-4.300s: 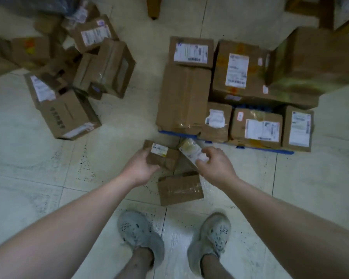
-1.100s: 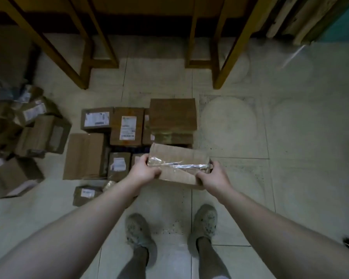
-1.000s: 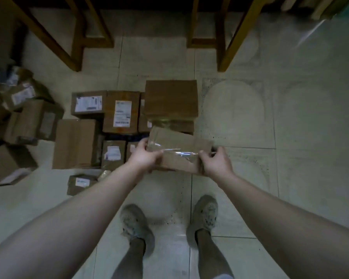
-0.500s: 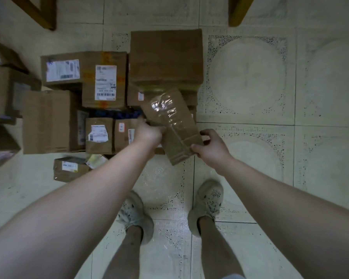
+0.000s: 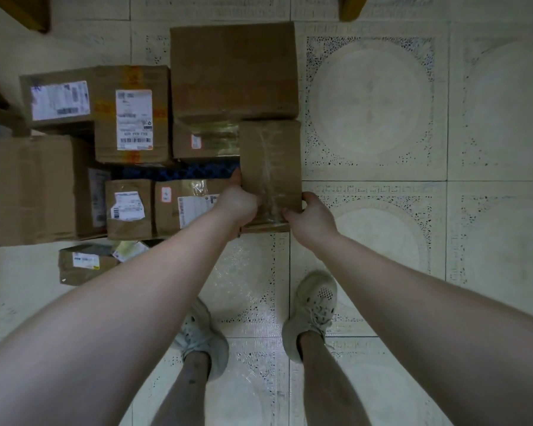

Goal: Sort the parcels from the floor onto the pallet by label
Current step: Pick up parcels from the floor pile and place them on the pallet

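- Pale floor tiles (image 5: pixel 382 256) with speckled circle patterns fill the frame. Two wooden legs cut in at the top edge, one in the upper left corner (image 5: pixel 31 10) and one right of centre (image 5: pixel 353 7).
- At the centre of the frame is a plain brown parcel (image 5: pixel 271 155) with clear tape running down its top face. No label shows on that face.
- The left hand (image 5: pixel 239 204) grips the parcel's near left edge, with one digit lying up along its side.
- The right hand (image 5: pixel 310 218) holds the near right corner, its fingers (image 5: pixel 291 215) curled onto the taped face and its thumb against the right side.
- The parcel is at the right front corner of the stack, just beside a taped box (image 5: pixel 205 139) and a labelled box (image 5: pixel 185 204). I cannot tell whether it rests there or hangs just above.
- A strip of the blue pallet (image 5: pixel 179 172) shows between the boxes.
- A large plain box (image 5: pixel 233 69) sits on top of the stack at centre top of the frame, partly over the taped box.
- Left of it are a box with a tall white label (image 5: pixel 133 118) and another labelled box (image 5: pixel 56 96) in the upper left.
- At centre left are a big unlabelled box (image 5: pixel 34 189) and a small box with a torn-looking label (image 5: pixel 128 209).
- On the floor at lower left of the stack lie a small parcel (image 5: pixel 83 264) and, touching it, a pale packet (image 5: pixel 130 250).
- Two pale shoes (image 5: pixel 313 312) stand on the tiles at the bottom centre.
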Motion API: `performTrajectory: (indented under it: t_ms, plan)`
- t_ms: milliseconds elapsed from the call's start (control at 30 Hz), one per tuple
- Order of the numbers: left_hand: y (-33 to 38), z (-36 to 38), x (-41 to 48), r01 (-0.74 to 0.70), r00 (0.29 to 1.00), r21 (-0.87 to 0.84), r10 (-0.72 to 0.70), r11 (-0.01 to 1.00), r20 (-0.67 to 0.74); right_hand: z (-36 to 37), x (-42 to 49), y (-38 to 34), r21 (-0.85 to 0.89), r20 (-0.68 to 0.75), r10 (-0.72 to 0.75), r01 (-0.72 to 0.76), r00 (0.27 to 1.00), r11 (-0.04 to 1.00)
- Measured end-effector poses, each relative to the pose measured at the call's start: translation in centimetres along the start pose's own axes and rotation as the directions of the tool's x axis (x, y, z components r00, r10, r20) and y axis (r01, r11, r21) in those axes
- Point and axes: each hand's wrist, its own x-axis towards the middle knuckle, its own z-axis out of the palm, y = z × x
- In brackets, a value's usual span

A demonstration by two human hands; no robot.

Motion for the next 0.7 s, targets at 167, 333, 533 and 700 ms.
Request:
performTrajectory:
  t_ms: [167, 333, 533, 700]
  plan:
    - [-0.6, -0.4, 1.0, 0.021, 0.999, 0.044, -0.022, 0.999, 0.040, 1.1, 1.3, 0.0, -0.066, 0.035, 0.007, -0.005, 0.999, 0.998]
    - [-1.8, -1.3, 1.4, 0.067, 0.991, 0.163, -0.084, 0.984, 0.104, 1.8, 1.6, -0.1, -0.093, 0.100, 0.071, -0.062, 0.992, 0.994]
    - [-2.9, -4.4, 1.0, 0.063, 0.996, 0.241, -0.076, 0.969, 0.043, 1.1, 0.3, -1.7, -0.184, 0.006, 0.088, -0.085, 0.996, 0.979]
    - [-3.3, -9.5, -3.1, -0.021, 0.997, 0.326, 0.045, 0.945, -0.067, 0.6, -3.4, -5.0, -0.229, -0.038, -0.003, -0.005, 0.999, 0.973]
